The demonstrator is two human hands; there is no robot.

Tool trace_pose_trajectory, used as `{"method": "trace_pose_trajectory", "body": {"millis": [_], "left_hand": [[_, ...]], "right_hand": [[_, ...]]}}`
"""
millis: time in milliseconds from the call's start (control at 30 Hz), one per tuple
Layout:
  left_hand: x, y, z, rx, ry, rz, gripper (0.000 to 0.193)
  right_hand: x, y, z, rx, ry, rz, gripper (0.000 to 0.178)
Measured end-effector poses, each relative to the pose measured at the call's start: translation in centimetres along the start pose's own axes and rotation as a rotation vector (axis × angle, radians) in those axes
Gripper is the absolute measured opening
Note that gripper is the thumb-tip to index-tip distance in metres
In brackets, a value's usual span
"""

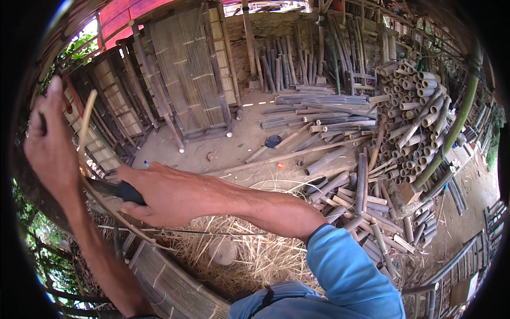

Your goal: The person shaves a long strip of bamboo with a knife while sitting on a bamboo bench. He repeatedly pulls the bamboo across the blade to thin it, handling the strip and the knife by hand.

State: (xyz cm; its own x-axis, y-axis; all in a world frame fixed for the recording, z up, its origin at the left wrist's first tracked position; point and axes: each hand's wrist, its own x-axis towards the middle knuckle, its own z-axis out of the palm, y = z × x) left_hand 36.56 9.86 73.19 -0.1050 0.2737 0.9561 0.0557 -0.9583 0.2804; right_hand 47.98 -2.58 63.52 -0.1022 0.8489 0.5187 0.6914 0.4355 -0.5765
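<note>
My right hand [164, 195] reaches across to the left, closed around the black handle of a knife [132, 193]. Its dark blade points left, against a thin bamboo strip [86, 125] beside my left wrist. This pale, curved strip rises past my left hand and runs down to the right below the knife. At the far left my left hand [52, 143] is raised, its thumb up and its fingers curled. Something dark shows within those fingers, but I cannot make out what it is.
Straw-like shavings [260, 255] surround a round stump [223, 251] below my right arm. Cut bamboo poles [329, 114] lie on the ground ahead, with a tall stack of bamboo tubes [409, 106] to the right. A slatted bamboo panel [183, 69] stands at the back left.
</note>
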Motion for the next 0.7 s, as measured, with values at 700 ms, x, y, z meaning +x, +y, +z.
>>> {"method": "trace_pose_trajectory", "body": {"millis": [700], "left_hand": [[-4.7,-12.2,4.0,-0.604,0.038,-0.132,0.03]], "right_hand": [[6.2,9.0,3.1,-0.303,-0.113,0.201,0.033]]}}
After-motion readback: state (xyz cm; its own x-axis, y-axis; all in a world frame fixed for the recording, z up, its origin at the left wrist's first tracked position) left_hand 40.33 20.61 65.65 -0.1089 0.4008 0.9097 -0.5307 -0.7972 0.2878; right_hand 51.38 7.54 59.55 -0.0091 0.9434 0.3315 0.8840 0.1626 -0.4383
